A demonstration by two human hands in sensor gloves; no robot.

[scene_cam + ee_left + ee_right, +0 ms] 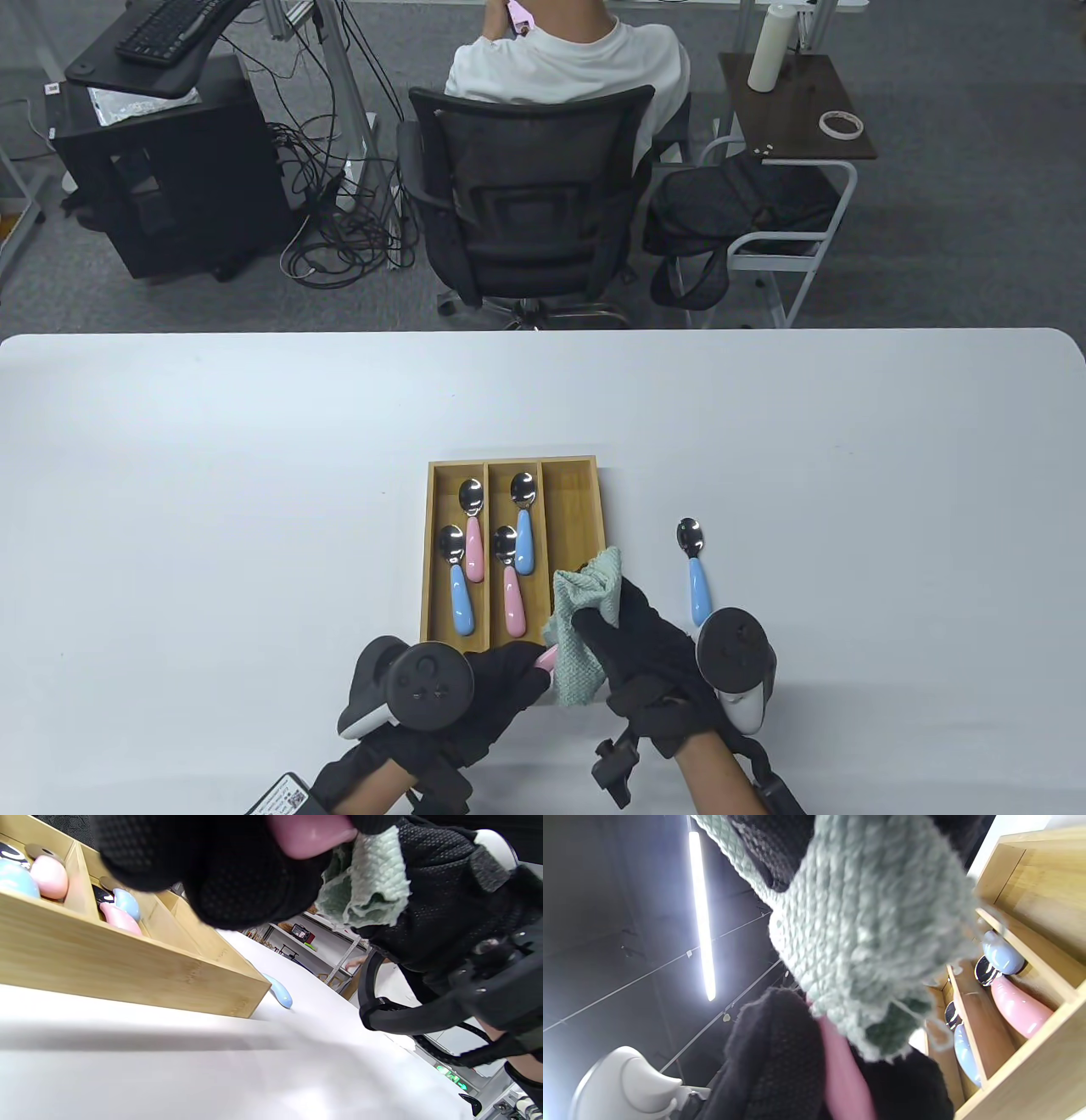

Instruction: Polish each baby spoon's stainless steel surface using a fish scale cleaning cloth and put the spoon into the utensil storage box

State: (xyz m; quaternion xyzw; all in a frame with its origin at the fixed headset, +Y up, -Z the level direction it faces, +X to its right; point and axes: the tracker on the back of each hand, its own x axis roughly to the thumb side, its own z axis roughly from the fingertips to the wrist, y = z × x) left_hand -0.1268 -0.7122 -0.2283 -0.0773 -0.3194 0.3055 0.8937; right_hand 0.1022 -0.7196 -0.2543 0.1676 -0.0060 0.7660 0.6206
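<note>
My left hand (pixel 509 679) grips the pink handle of a baby spoon (pixel 549 656) just in front of the wooden storage box (pixel 441 552). The spoon's bowl is hidden inside the pale green cloth (pixel 581 624), which my right hand (pixel 632 645) holds wrapped around it. In the left wrist view the pink handle (pixel 309 834) sticks out beside the cloth (pixel 373 882). In the right wrist view the cloth (pixel 865 933) covers the pink spoon (pixel 844 1077). Several pink and blue spoons lie in the box's left and middle compartments. A blue-handled spoon (pixel 696 569) lies on the table right of the box.
The box's right compartment (pixel 570 509) holds no spoons, and the cloth overhangs its near end. A person sits in an office chair (pixel 526 204) beyond the table's far edge. The white table (pixel 212 509) stretches wide on both sides.
</note>
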